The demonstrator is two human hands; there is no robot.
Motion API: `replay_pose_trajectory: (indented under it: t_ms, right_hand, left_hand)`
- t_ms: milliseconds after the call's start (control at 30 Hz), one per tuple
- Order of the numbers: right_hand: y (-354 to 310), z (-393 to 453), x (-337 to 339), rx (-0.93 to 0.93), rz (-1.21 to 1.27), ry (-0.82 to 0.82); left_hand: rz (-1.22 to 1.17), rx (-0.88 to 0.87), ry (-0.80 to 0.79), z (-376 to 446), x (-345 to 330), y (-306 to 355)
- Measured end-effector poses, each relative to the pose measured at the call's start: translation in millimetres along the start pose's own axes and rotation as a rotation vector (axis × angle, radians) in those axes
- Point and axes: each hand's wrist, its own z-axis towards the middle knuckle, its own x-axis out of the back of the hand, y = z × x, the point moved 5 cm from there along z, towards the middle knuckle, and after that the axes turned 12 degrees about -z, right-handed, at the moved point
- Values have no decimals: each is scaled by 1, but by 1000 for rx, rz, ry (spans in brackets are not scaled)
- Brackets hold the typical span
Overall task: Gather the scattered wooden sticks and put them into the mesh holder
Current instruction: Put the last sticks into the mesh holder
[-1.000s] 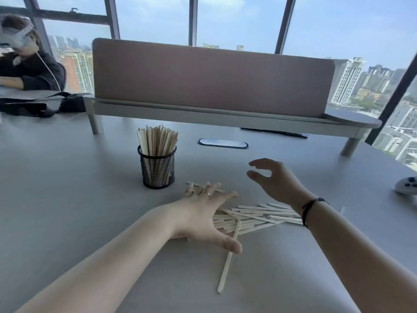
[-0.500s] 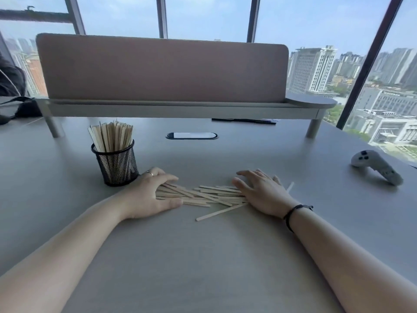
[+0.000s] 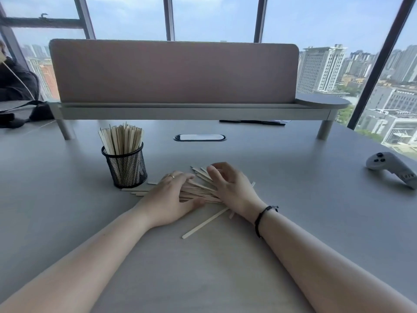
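A black mesh holder (image 3: 126, 170) stands on the grey table (image 3: 203, 267), left of centre, with several wooden sticks (image 3: 121, 138) upright in it. To its right a pile of wooden sticks (image 3: 198, 192) lies on the table, squeezed between both hands. My left hand (image 3: 168, 199) covers the pile's left end, fingers on top and thumb at the near side. My right hand (image 3: 232, 188) curls over the right end. A few stick ends (image 3: 137, 190) poke out left of my left hand, near the holder's base. One loose stick (image 3: 205, 223) lies slanted in front of the pile.
A pink divider panel on a raised shelf (image 3: 173, 73) crosses the back of the table. An oval cable port (image 3: 199, 137) and a black pen (image 3: 252, 122) lie beyond the pile. A white controller (image 3: 390, 168) rests far right. Another person and a black bag (image 3: 33, 111) are far left.
Both hands came down onto the scattered sticks and moved toward each other, pushing them into a tighter pile close to the holder.
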Motion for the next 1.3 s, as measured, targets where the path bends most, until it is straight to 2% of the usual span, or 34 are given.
replay_pose_trajectory:
  t_ms: [100,167,267,333,433,533,633,733,867,933,1033,1100,1200,1300]
  right_hand:
    - [6,-5,19,81,-102,100]
    - [14,-5,32,67,-222,133]
    - [29,-4,32,1,-352,-30]
    - [27,-5,21,62,-510,-149]
    - [14,-7,4,190,-622,-194]
    - [10,-3,-11,276,-653,-242]
    - [9,-3,-14,323,-628,-273]
    - [8,-4,-9,324,-502,-274]
    - [9,-7,-6,323,-448,-298]
    - [8,-8,-4,307,-405,-305]
    - [10,-6,7,225,-178,-273]
    - [20,-1,17,140,-76,-233]
    - [42,5,36,72,-157,-200]
    - [57,7,45,84,-196,-270]
  left_hand:
    - [15,-5,-34,-7,4,2]
    - [81,-15,-51,-12,9,3]
    - [169,56,-138,-17,15,-5]
    - [252,106,-232,-21,12,-12]
    - [291,123,-307,-23,5,-12]
    - [185,97,-307,-24,2,1]
    - [19,50,-265,-24,0,13]
    - [-17,-18,-212,-21,-1,17]
    - [49,-35,-139,-14,3,5]
    - [116,0,-174,-12,7,-4]
    - [176,36,-250,-12,9,-15]
    - [146,31,-231,-11,10,-16]
    - [89,30,-180,-10,10,-16]
    - [80,61,-136,-9,12,-17]
